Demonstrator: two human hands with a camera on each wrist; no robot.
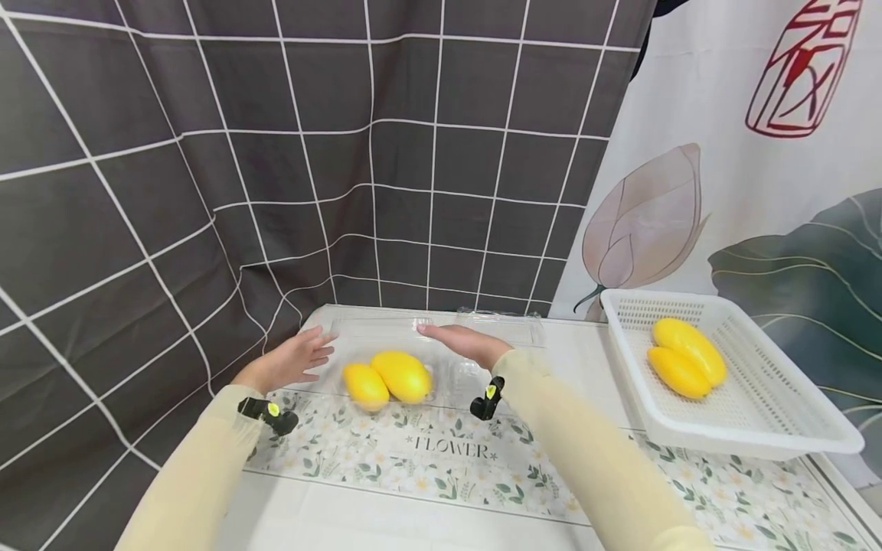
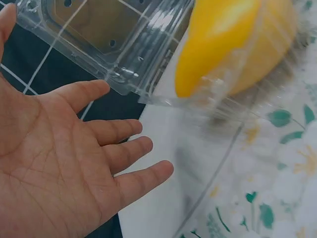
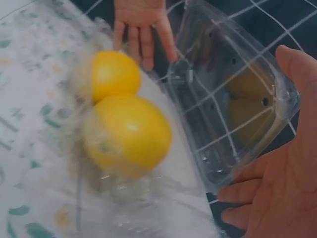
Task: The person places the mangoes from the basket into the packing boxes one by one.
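Observation:
Two yellow mangoes (image 1: 403,376) lie side by side in the base of a clear plastic clamshell box. Its lid (image 3: 213,109) stands raised at the back, with small holes in it. My right hand (image 1: 468,342) is at the lid's right end, fingers extended along its edge and thumb apart from them; whether they press on it I cannot tell. My left hand (image 2: 64,158) is spread palm-up beside the lid's left end, holding nothing, with a gap between its fingertips and the mangoes.
A white perforated basket (image 1: 779,413) with two more mangoes (image 1: 689,356) stands at the right. Another clear plastic container (image 1: 510,327) lies just right of the box. A flower-print runner (image 1: 448,467) crosses the table, and a dark grid curtain (image 1: 406,161) hangs behind.

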